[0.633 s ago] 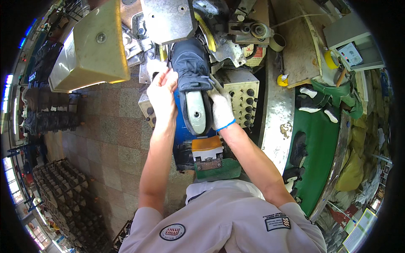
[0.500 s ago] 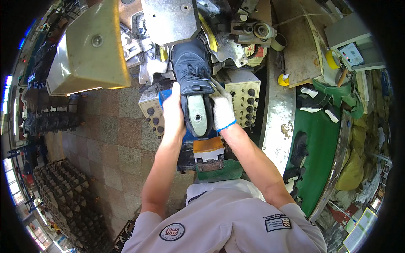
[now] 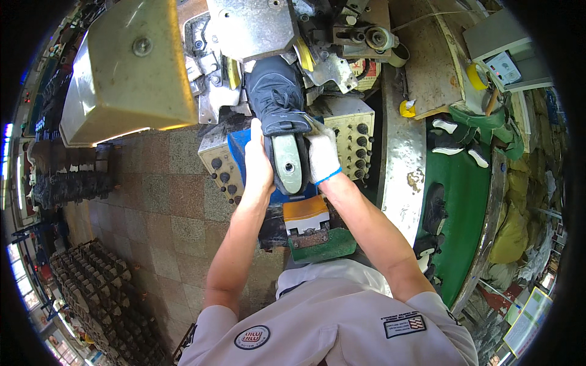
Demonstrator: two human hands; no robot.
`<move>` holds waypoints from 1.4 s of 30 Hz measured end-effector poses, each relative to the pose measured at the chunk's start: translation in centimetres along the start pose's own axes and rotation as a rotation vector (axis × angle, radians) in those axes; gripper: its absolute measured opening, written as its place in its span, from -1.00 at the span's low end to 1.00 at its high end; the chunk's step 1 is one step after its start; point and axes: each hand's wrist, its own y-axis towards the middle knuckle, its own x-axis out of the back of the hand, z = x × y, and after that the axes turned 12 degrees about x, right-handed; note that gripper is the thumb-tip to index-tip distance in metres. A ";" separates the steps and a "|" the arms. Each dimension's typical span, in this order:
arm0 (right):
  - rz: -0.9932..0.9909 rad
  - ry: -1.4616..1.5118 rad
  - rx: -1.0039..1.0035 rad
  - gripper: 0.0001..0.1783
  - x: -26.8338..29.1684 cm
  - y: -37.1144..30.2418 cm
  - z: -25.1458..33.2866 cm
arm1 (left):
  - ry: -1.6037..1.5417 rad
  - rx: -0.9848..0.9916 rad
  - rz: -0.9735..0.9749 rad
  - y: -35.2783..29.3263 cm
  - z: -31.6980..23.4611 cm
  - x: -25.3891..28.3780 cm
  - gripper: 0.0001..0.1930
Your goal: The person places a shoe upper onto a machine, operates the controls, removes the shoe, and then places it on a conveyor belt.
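A dark grey lace-up shoe upper [image 3: 276, 91] points away from me, its toe under the metal plate [image 3: 253, 27] of a machine. A pale green shoe last [image 3: 287, 161] fills its heel opening. My bare left hand [image 3: 259, 160] is closed along the left side of the heel. On the right side, my right hand [image 3: 323, 152], in a white glove with a blue cuff, grips the heel too. Its fingertips are partly hidden by the shoe. Yellow-edged metal clamps flank the toe.
A cream machine cover [image 3: 131, 67] stands at upper left. Control knobs [image 3: 361, 142] sit on panels either side of the shoe. An orange pad [image 3: 305, 208] is just below the heel. On the right, a green conveyor [image 3: 455, 213] carries several dark shoes. A loaded rack [image 3: 101, 293] stands lower left.
The view has shifted slightly. Both hands keep their hold on the shoe, which stays in the machine with no clear movement of its own.
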 end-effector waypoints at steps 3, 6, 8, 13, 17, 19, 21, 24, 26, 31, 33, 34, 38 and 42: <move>-0.059 -0.059 0.038 -0.59 0.4 -0.1 -0.6 | -0.018 -0.099 0.040 0.2 1.0 -0.1 -0.40; -0.069 -0.076 0.080 -0.61 1.1 0.5 -1.7 | 0.037 -0.170 0.054 1.5 2.2 1.0 -0.43; -0.054 -0.170 0.140 -0.62 1.5 0.4 -2.2 | 0.063 -0.191 0.064 1.8 2.6 1.7 -0.44; -0.071 0.050 0.077 -0.69 1.6 0.1 -1.9 | 0.029 -0.221 0.132 1.8 2.8 1.4 -0.42; 0.003 -0.110 0.002 -0.58 4.5 0.6 -1.9 | 0.197 -0.211 0.033 0.9 2.1 1.7 -0.40; -0.019 -0.158 -0.159 -0.39 3.9 -1.6 2.8 | 0.192 -0.087 -0.082 1.5 2.2 5.0 -0.38; -0.145 -0.152 -0.090 -0.34 8.5 -3.7 5.0 | 0.191 -0.079 -0.184 -1.3 1.5 4.2 -0.38; -0.329 0.132 0.047 -0.48 18.6 -8.2 6.8 | 0.177 -0.217 -0.184 -3.2 1.4 3.8 -0.41; -0.688 -0.251 0.001 -0.58 21.0 -11.1 10.1 | 0.233 -0.343 -0.166 -4.6 1.4 2.5 -0.44; -0.813 -0.266 -0.170 -0.37 33.1 -15.5 12.5 | 0.656 -0.508 -0.223 -8.3 -0.1 -3.3 -0.36; -0.853 -0.140 -0.188 -0.36 38.1 -16.5 12.4 | 0.913 -0.529 -0.424 -7.9 0.2 -4.4 -0.30; -0.891 -0.065 -0.227 -0.35 40.5 -16.5 12.7 | 0.892 -0.530 -0.446 -7.7 0.8 -5.6 -0.33; -0.841 -0.019 -0.238 -0.31 52.4 -15.1 12.1 | 1.056 -0.448 -0.671 -5.9 1.2 -6.5 -0.37; -1.141 -0.233 -0.296 -0.43 55.8 -7.5 15.7 | 1.099 -0.607 -0.728 -5.3 1.1 -5.2 -0.45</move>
